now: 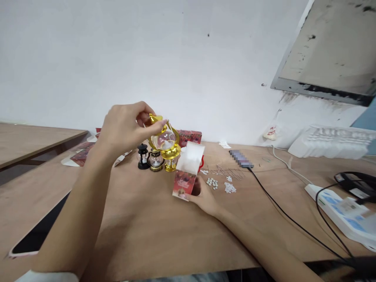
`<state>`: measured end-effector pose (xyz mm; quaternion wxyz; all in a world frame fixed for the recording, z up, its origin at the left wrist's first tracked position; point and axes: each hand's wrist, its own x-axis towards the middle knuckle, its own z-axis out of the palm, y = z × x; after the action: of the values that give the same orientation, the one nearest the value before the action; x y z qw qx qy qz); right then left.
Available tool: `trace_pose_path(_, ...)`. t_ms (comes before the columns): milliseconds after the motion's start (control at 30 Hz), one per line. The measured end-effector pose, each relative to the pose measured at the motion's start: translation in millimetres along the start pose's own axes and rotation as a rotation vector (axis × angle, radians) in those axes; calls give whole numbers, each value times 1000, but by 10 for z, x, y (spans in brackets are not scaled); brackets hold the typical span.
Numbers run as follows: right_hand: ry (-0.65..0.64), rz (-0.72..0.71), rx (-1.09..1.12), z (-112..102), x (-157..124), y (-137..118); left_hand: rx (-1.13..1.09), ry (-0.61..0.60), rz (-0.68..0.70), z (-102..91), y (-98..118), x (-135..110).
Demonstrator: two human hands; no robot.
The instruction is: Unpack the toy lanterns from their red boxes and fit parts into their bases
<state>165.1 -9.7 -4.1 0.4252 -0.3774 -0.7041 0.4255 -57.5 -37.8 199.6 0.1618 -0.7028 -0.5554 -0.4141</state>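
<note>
My left hand point(129, 121) grips a small gold lantern point(172, 150) by its top and holds it tilted in the air. The lantern has a clear globe. Just right of its base, my right hand point(204, 197) is wrapped around a red printed cardboard box point(184, 182) with its white flap raised. The inside of the box cannot be seen from here. Behind the held lantern stand a black lantern point(143, 158), a bronze-coloured lantern point(155, 159) and another gold lantern point(170, 163). Something red point(201, 162) shows partly behind the box.
More red boxes point(190, 137) stand by the wall. Round white pieces point(212, 183), flat white pieces point(230, 188) and thin wires point(226, 171) lie right of the box. Farther right are a phone point(241, 158) on a black cable and a power strip point(337, 211). A dark tablet-like device point(41, 227) lies left.
</note>
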Motion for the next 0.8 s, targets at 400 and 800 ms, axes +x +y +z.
trace_pose_path(400, 237, 128, 796, -433, 229, -115, 245, -755, 126, 302, -14, 26)
trace_pose_path(800, 99, 216, 865, -486, 212, -140, 230, -901, 304, 865, 69, -108)
